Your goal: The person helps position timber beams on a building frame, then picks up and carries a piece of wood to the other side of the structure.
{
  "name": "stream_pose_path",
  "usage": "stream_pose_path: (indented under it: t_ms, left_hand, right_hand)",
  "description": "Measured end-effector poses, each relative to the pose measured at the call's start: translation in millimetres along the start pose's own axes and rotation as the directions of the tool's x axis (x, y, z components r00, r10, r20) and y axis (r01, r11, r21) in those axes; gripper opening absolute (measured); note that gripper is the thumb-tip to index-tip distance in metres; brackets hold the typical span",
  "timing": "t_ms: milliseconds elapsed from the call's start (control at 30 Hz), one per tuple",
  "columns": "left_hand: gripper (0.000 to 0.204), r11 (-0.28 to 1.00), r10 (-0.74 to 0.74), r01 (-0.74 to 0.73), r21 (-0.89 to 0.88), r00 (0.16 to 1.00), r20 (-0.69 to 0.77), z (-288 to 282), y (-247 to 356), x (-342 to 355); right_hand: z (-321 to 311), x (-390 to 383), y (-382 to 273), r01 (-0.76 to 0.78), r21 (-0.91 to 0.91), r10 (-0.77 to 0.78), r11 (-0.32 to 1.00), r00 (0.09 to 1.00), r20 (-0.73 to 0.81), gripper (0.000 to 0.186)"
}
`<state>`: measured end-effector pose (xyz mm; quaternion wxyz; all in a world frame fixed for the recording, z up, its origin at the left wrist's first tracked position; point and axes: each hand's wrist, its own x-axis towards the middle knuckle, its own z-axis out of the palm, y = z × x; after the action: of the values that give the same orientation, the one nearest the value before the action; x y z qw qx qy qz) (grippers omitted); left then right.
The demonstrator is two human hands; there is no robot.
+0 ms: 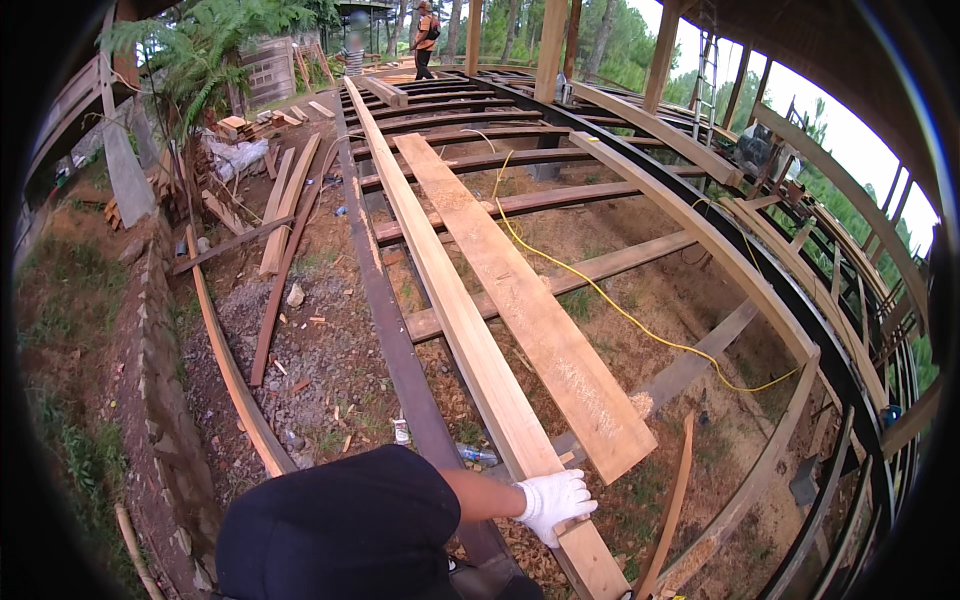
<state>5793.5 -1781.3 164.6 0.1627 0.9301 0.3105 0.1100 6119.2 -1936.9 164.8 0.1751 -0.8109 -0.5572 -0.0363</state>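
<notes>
My left hand (555,505), in a white work glove, reaches in from a dark sleeve and lies over the near end of a long, pale wooden beam (450,315). Its fingers curl over the beam's right edge. A small wooden piece (573,524) shows just under the glove, partly hidden by it. Right beside the beam runs a wide wooden plank (530,300) strewn with shavings, its near end close to my fingertips. My right hand is out of sight.
Dark metal joists (520,200) and a yellow cord (620,305) cross the open frame above bare soil. A plastic bottle (476,454) lies below the beam. Loose boards (290,210) rest at left. A person (425,40) stands far off; a ladder (706,85) rises at right.
</notes>
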Motion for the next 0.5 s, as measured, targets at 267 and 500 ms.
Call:
stream_pose_path:
  t_ms: [267,500]
  left_hand:
    - [0.093,0.999,0.027,-0.024,0.037,0.996,-0.086,5.1,-2.4,-1.1]
    - [0.097,1.0,0.004,-0.002,0.026,0.999,-0.051,1.6,-0.1,0.5]
  right_hand:
    - [-3.6,1.7,-7.2,-0.032,0.034,0.03,0.999,0.998,0.056,0.042]
    - [1.6,2.0,-3.3,0.007,0.001,-0.007,1.0,1.0,-0.009,0.045]
